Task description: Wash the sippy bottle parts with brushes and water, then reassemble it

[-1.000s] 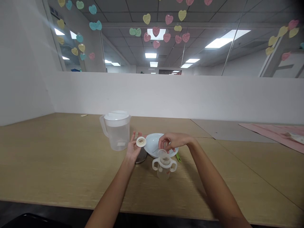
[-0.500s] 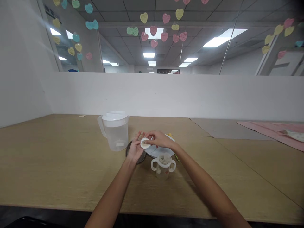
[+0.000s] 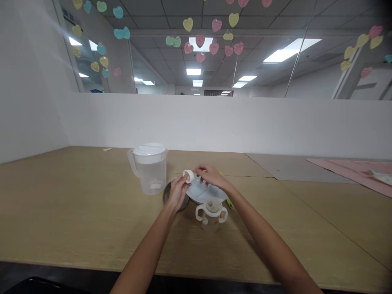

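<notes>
My left hand (image 3: 179,192) grips a white bottle collar (image 3: 189,176) between thumb and fingers, tilted with its opening toward me. Against the collar's right side, the thumb and forefinger of my right hand (image 3: 208,175) are pinched together, with the other fingers loosely curled. Whatever lies between those fingertips is too small to make out. Below the hands, an uncapped clear baby bottle (image 3: 210,218) with two white handles stands upright on the table. Behind it lies a pale plate (image 3: 203,195), partly covered by my right hand. A dark round tray (image 3: 167,194) sits under my left hand.
A clear lidded pitcher (image 3: 151,175) stands left of my hands. Something green (image 3: 229,203) pokes out at the plate's right edge. A pink cloth (image 3: 352,169) lies at the far right. A white wall (image 3: 214,122) closes off the table's back.
My left fingers, spread beneath the collar before, are now closed around it. The collar has turned and risen slightly. My right hand has shifted from the collar's front to its right side.
</notes>
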Demonstrator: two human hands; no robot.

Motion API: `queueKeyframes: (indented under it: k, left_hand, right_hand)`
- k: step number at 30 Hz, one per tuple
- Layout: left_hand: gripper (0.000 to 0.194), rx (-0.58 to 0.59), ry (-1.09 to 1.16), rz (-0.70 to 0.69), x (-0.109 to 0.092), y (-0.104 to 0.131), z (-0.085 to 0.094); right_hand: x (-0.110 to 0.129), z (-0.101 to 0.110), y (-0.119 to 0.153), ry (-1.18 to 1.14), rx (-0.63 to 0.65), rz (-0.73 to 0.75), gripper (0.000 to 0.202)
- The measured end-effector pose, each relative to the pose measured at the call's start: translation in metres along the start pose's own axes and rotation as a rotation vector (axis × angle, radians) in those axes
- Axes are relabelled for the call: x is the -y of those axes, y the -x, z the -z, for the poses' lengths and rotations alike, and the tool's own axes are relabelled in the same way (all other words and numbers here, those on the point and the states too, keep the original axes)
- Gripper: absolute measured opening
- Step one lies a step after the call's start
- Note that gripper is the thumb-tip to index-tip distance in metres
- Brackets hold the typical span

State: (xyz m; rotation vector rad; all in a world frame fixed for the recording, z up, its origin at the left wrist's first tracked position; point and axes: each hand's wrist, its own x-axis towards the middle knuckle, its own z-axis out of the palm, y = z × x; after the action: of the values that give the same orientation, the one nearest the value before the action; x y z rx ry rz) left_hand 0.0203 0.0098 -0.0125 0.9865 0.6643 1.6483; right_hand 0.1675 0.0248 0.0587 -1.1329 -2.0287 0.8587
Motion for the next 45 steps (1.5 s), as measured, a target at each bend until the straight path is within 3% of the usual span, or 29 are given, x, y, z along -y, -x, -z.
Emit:
queueKeyframes:
  k: [2, 7, 14, 18, 26, 31, 37, 45]
  left_hand:
    - [0.025, 0.035, 0.062, 0.027, -0.001, 0.0, -0.001]
    - [0.022, 0.113, 0.078, 0.046, -0.003, 0.004, -0.004]
    - [0.025, 0.165, 0.277, 0.171, -0.008, 0.009, -0.008]
    - [0.027, 0.197, 0.183, 0.114, -0.008, 0.013, -0.012]
    - [0.035, 0.257, 0.14, 0.112, -0.009, 0.015, -0.01]
    - [0.042, 0.287, 0.181, 0.131, -0.014, 0.017, -0.013]
    - [0.039, 0.296, 0.148, 0.102, -0.017, 0.016, -0.015]
    - [0.047, 0.292, 0.128, 0.068, -0.014, 0.013, -0.013]
  right_hand:
    - [-0.001, 0.0, 0.0, 0.02, -0.007, -0.02, 0.038]
    - [-0.008, -0.005, -0.003, -0.107, 0.164, 0.018, 0.048]
    - [-0.007, -0.007, -0.004, 0.013, -0.07, 0.043, 0.041]
    - [-0.002, -0.009, -0.001, 0.073, -0.122, 0.115, 0.04]
    - [-0.001, -0.003, 0.002, -0.387, 0.181, 0.051, 0.041]
    - [0.008, 0.003, 0.006, -0.573, 0.274, 0.024, 0.039]
    - [0.027, 0.01, 0.018, -0.371, 0.109, -0.037, 0.039]
    - [0.038, 0.013, 0.026, -0.126, 0.015, 0.054, 0.041]
